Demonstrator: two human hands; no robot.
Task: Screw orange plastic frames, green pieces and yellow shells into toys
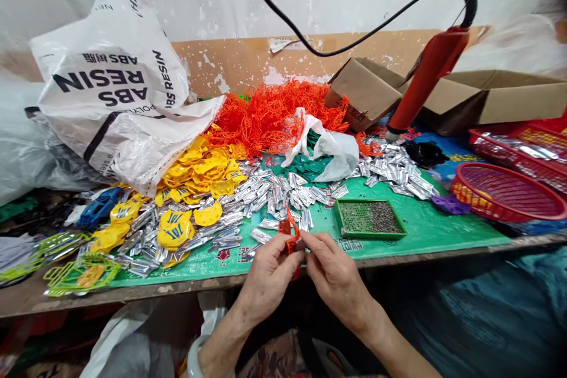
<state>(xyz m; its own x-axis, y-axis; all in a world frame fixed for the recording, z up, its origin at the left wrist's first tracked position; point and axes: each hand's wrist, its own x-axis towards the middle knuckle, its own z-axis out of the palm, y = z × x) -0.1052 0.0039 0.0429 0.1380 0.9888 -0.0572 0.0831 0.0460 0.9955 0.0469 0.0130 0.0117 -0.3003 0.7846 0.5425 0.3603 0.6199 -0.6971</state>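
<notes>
Orange part [291, 235] partly behind fingers [283, 248]

Green mat [425, 224] covers the bench. White resin sack [115, 82] at back-left corner, yellow parts [199, 171] just below it, orange heap [270, 112] at back middle. Metal clips [274, 195] across the middle, green tray [368, 218] near front edge, red basket [505, 192] at right edge, cardboard box [487, 97] behind it.
</notes>
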